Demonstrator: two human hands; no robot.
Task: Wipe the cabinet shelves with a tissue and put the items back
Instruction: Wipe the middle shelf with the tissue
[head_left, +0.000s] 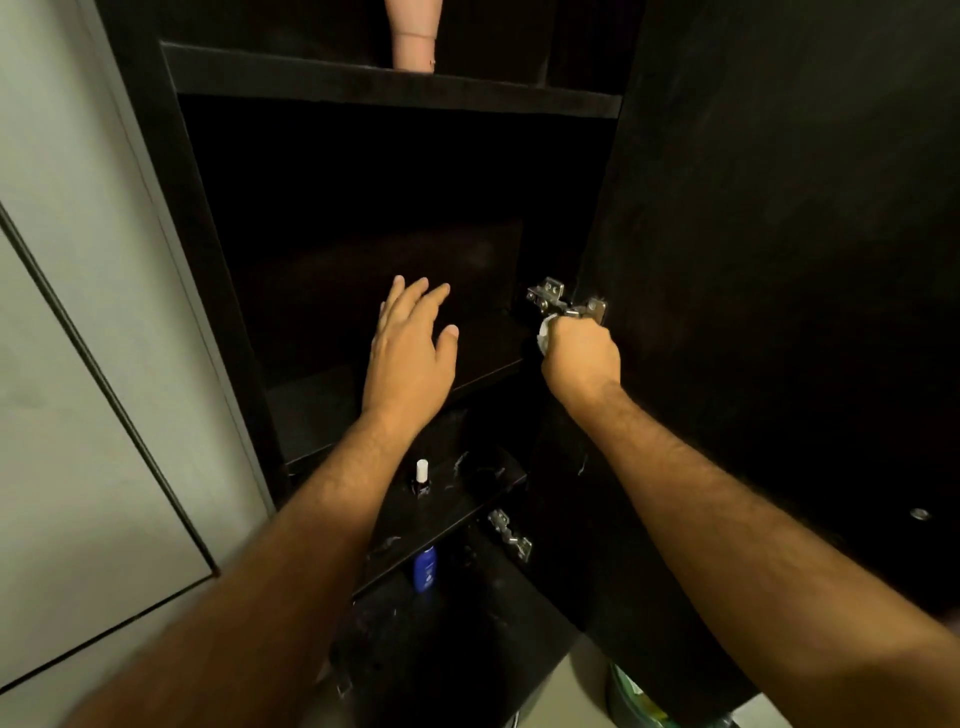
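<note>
- Dark cabinet (218, 260), door swung wide.
- Left hand (410, 353) flat, fingers spread, over the middle shelf (488, 364) near its front edge.
- Right hand (582, 358) fisted around a white tissue (544, 336), pressed just under the metal hinge (563, 304) at the shelf's right end.
</note>
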